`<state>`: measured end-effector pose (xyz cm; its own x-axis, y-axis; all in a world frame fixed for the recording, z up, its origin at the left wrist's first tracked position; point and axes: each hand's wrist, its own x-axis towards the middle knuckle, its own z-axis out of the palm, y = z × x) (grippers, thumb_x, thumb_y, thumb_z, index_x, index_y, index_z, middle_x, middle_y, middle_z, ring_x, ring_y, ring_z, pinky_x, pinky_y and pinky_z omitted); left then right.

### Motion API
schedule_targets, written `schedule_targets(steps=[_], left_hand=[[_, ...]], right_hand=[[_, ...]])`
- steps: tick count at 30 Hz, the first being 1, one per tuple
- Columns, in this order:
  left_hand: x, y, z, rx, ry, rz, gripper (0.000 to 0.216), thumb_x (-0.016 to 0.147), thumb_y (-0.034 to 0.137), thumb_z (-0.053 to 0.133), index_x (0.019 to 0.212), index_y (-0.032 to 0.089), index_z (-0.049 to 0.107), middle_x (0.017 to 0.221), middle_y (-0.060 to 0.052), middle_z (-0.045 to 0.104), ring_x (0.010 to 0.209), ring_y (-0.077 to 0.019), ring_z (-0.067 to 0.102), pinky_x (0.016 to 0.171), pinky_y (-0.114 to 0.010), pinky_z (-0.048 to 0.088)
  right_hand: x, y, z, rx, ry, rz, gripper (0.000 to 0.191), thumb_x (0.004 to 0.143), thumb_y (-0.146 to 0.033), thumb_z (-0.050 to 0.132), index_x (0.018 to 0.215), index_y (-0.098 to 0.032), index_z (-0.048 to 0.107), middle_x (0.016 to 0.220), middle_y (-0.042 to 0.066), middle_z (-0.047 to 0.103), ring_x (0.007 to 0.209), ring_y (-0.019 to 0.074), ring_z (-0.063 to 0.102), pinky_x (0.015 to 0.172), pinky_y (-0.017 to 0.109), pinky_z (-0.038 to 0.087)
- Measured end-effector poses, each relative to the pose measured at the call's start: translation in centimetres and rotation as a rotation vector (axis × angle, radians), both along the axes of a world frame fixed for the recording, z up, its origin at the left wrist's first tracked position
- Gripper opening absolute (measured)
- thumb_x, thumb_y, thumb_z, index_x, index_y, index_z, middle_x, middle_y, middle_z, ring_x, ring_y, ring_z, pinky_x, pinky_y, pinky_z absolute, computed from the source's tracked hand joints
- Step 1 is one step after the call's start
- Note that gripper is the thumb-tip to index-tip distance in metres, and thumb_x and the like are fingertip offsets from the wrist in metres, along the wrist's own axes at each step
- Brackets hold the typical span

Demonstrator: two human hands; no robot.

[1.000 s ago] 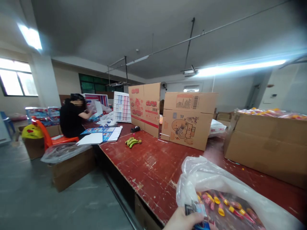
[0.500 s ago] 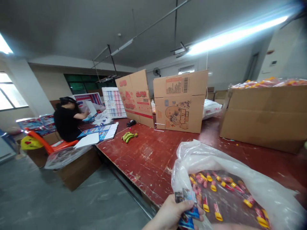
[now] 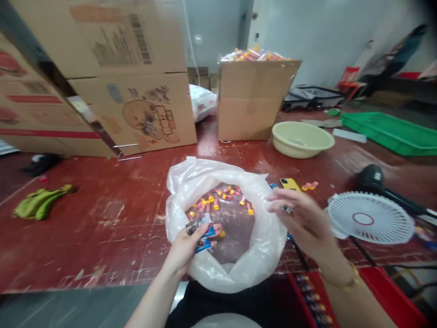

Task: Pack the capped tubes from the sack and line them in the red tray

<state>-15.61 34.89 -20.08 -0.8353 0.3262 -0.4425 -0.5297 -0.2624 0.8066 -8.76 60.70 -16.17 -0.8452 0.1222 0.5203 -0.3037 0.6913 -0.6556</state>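
Observation:
My left hand (image 3: 191,241) is closed around several small blue printed packets (image 3: 204,245), fanned out over the near left rim of a large translucent plastic bag (image 3: 184,182). The bag stands wide open on the red table. Inside lie many small red tubes with yellow caps (image 3: 250,208), mostly toward the far side. My right hand (image 3: 303,218) hovers at the bag's right rim, its fingers stretched out and somewhat blurred. A small dark spot shows by its fingers; I cannot make out what it is.
Cardboard boxes (image 3: 252,105) stand behind the bag. Right of it are a yellow phone (image 3: 290,184), a white fan (image 3: 370,218), a pale yellow basin (image 3: 302,139) and a green tray (image 3: 392,132). Green bananas (image 3: 41,202) lie left. A red crate (image 3: 389,291) sits below the table edge.
The view has swung right, from the co-worker's side to the bag in front. My right hand has come into view at the bag's right rim. My left hand still holds the packets.

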Motion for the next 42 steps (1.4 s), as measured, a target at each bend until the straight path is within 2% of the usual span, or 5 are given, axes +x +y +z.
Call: schedule_targets(steps=[7, 14, 22, 37, 42], left_hand=[[-2.1, 3.7, -1.4, -0.067, 0.001, -0.173, 0.041, 0.068, 0.037, 0.079, 0.093, 0.005, 0.071, 0.090, -0.017, 0.074, 0.078, -0.0238, 0.070, 0.062, -0.029, 0.054], [-2.3, 4.3, -2.5, -0.075, -0.031, -0.226, 0.038, 0.067, 0.039, 0.079, 0.086, 0.007, 0.072, 0.086, -0.015, 0.074, 0.073, -0.0222, 0.068, 0.059, -0.028, 0.052], [-1.9, 4.6, -3.0, -0.110, 0.108, -0.261, 0.028, 0.061, 0.032, 0.083, 0.069, 0.011, 0.066, 0.060, -0.004, 0.066, 0.052, -0.0142, 0.059, 0.051, -0.025, 0.046], [-0.8, 6.5, -2.2, -0.029, -0.198, -0.235, 0.040, 0.063, 0.039, 0.082, 0.090, 0.012, 0.071, 0.090, -0.012, 0.073, 0.077, -0.0220, 0.069, 0.056, -0.027, 0.056], [-0.8, 7.9, -2.4, 0.098, -0.306, -0.149, 0.040, 0.069, 0.039, 0.079, 0.095, 0.010, 0.071, 0.087, -0.013, 0.073, 0.080, -0.0222, 0.070, 0.066, -0.028, 0.058]], right_hand=[[-9.9, 0.1, -9.2, 0.504, -0.273, 0.101, 0.030, 0.084, -0.001, 0.039, 0.096, -0.014, 0.064, 0.098, 0.012, 0.069, 0.098, 0.0231, 0.063, 0.089, 0.039, 0.051], [-14.0, -0.7, -10.7, 0.539, -0.330, 0.214, 0.023, 0.085, -0.003, 0.043, 0.088, -0.009, 0.066, 0.097, 0.013, 0.068, 0.106, 0.0218, 0.057, 0.098, 0.038, 0.040], [-7.6, -1.5, -6.5, -0.541, -0.099, 0.118, 0.021, 0.086, -0.029, 0.063, 0.103, -0.024, 0.052, 0.096, 0.002, 0.063, 0.085, 0.0143, 0.064, 0.076, 0.029, 0.056], [-6.3, -1.3, -5.9, -0.727, -0.475, 0.349, 0.021, 0.081, -0.036, 0.066, 0.088, -0.019, 0.057, 0.085, 0.001, 0.062, 0.080, 0.0139, 0.060, 0.078, 0.032, 0.051], [-3.4, -3.5, -7.6, -0.626, -0.501, 0.412, 0.085, 0.052, -0.026, 0.088, 0.118, -0.027, 0.034, 0.112, 0.004, 0.051, 0.099, 0.0186, 0.056, 0.083, 0.033, 0.052]])
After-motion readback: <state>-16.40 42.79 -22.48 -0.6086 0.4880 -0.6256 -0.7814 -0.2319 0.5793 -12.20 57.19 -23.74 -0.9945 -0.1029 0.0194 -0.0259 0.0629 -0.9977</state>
